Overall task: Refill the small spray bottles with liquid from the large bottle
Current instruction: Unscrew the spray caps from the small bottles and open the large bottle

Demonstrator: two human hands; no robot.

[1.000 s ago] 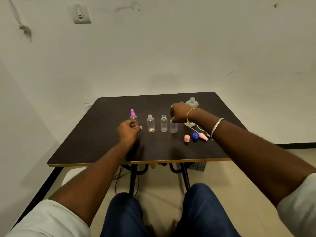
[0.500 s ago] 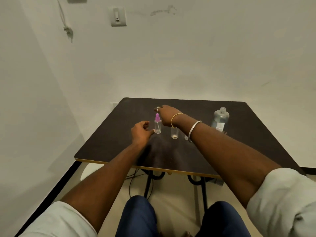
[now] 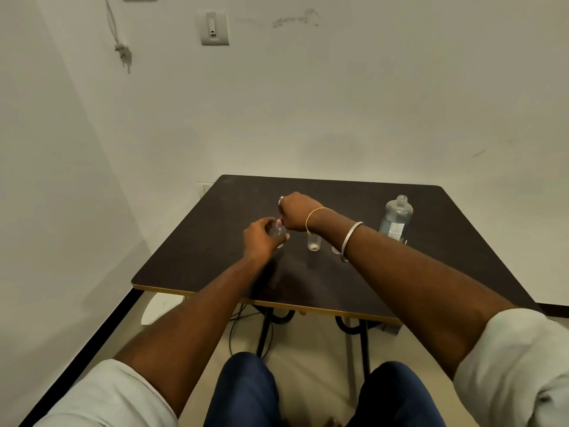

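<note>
On the dark table [image 3: 200, 257], my left hand [image 3: 261, 238] grips the body of a small clear spray bottle [image 3: 278, 232]. My right hand [image 3: 297, 212] closes over that bottle's pink spray top [image 3: 279, 224], which is mostly hidden by the fingers. Another small clear bottle [image 3: 314, 242] stands open just right of it, and a third [image 3: 335, 249] shows only as a sliver behind my right wrist. The large clear bottle [image 3: 396, 217] stands uncapped at the right rear of the table.
The table's near edge [image 3: 246, 298] runs across just beyond my knees, with black metal legs and cables below it. White walls close in behind and to the left. A wall switch [image 3: 214, 28] is high up.
My left hand has closed around the pink-topped small bottle, and my right hand has dropped onto its spray top. The camera has turned further left.
</note>
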